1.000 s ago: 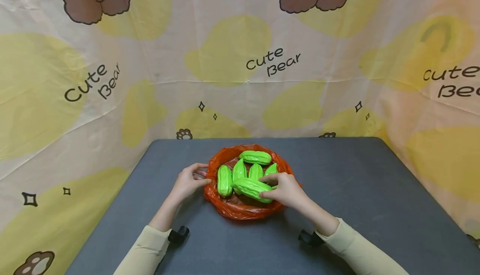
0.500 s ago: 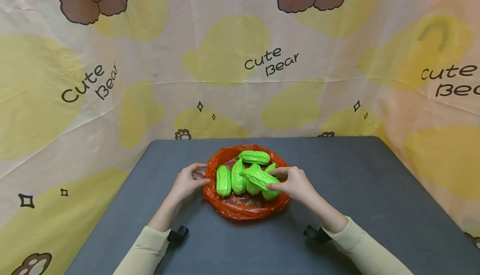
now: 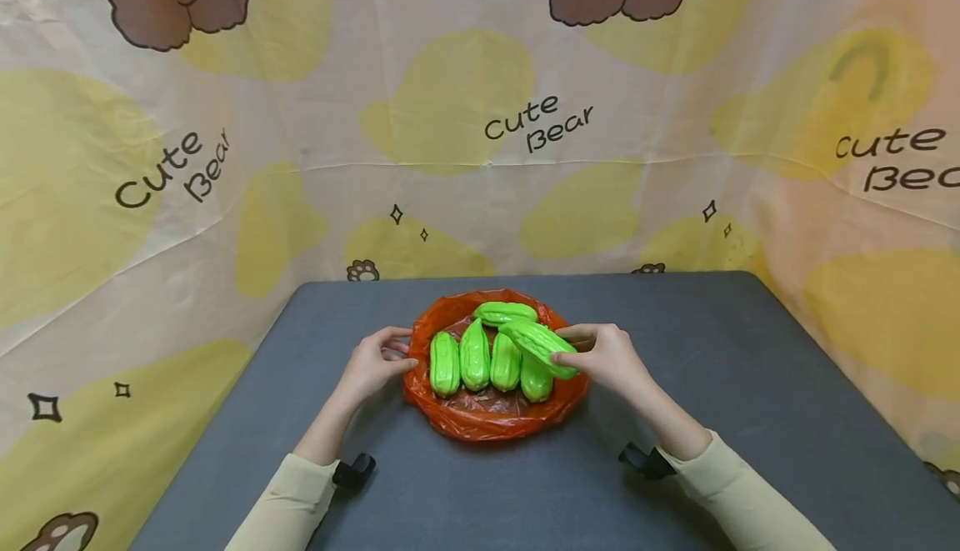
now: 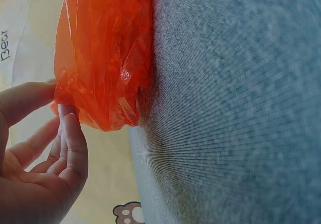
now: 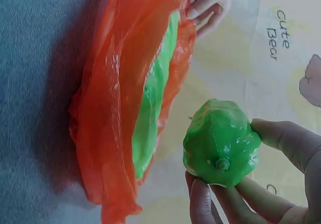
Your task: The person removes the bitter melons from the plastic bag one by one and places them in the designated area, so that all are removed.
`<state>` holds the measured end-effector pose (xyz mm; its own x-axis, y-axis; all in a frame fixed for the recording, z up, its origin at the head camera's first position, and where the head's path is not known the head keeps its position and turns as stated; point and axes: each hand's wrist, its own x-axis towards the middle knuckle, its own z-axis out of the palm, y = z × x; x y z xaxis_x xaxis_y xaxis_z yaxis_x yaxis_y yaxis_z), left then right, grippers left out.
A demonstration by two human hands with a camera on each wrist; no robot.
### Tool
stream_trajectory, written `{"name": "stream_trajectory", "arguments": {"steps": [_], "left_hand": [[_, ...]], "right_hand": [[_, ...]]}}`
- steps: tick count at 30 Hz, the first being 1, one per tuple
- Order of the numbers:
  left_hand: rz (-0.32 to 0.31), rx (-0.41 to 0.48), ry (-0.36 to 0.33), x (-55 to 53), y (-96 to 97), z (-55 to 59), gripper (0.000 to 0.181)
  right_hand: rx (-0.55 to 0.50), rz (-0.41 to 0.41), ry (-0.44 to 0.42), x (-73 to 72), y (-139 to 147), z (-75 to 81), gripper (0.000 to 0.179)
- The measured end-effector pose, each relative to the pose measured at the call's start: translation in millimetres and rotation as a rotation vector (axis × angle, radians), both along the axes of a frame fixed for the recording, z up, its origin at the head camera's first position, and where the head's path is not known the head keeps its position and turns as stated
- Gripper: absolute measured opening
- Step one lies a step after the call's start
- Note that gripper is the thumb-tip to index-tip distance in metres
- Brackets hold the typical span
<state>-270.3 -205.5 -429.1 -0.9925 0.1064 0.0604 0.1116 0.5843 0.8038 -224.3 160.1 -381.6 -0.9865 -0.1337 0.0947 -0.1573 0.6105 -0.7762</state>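
A red plastic bag [image 3: 480, 428] stands wide open on the table, its rim spread in a ring. Inside lie several glossy green, ridged bitter melons [image 3: 444, 365], most side by side and one crosswise at the back. My left hand [image 3: 375, 365] pinches the bag's left rim between thumb and fingers, as the left wrist view shows. My right hand [image 3: 603, 357] grips another bitter melon [image 5: 220, 143] by its near end, thumb on one side and fingers on the other. In the right wrist view it is held above the bag, its knobbed end towards the camera.
The dark grey table [image 3: 450, 501] reaches back to a printed cloth backdrop [image 3: 450, 101] that rises behind it and along both sides. A black strap [image 3: 354, 472] shows at the left wrist, and another black strap [image 3: 647, 461] at the right.
My right hand has lifted the bitter melon from the front of the bag and carried it back and right, over the others. The left hand stays at the rim.
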Motion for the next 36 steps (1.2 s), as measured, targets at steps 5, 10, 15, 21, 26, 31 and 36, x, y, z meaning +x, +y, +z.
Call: {"name": "stream_trajectory", "arguments": {"steps": [5, 10, 15, 21, 26, 31, 36], "left_hand": [[-0.002, -0.002, 0.003, -0.4, -1.1, -0.7, 0.05], [-0.004, -0.001, 0.006, -0.8, -1.4, -1.4, 0.05], [-0.005, 0.002, 0.006, -0.9, -1.3, -1.4, 0.05], [-0.009, 0.003, 0.013, -0.6, -0.9, -1.0, 0.049], [-0.007, -0.01, 0.018, -0.6, 0.0, -0.1, 0.049], [-0.003, -0.011, 0.01, -0.9, 0.4, 0.0, 0.049], [-0.001, -0.009, 0.009, -1.2, 0.7, -0.1, 0.05]], "right_hand": [[-0.017, -0.022, -0.012, -2.4, 6.2, 0.5, 0.045], [-0.016, -0.043, -0.018, -4.3, 12.9, 2.0, 0.046], [-0.017, -0.073, -0.018, -5.6, 19.9, 4.3, 0.047], [-0.01, -0.096, -0.02, -7.8, 29.1, 5.7, 0.048], [0.011, -0.129, -0.014, -8.5, 37.3, 6.8, 0.049], [0.015, -0.148, -0.013, -9.5, 44.7, 7.0, 0.051], [0.01, -0.157, -0.011, -11.0, 51.3, 5.7, 0.053]]}}
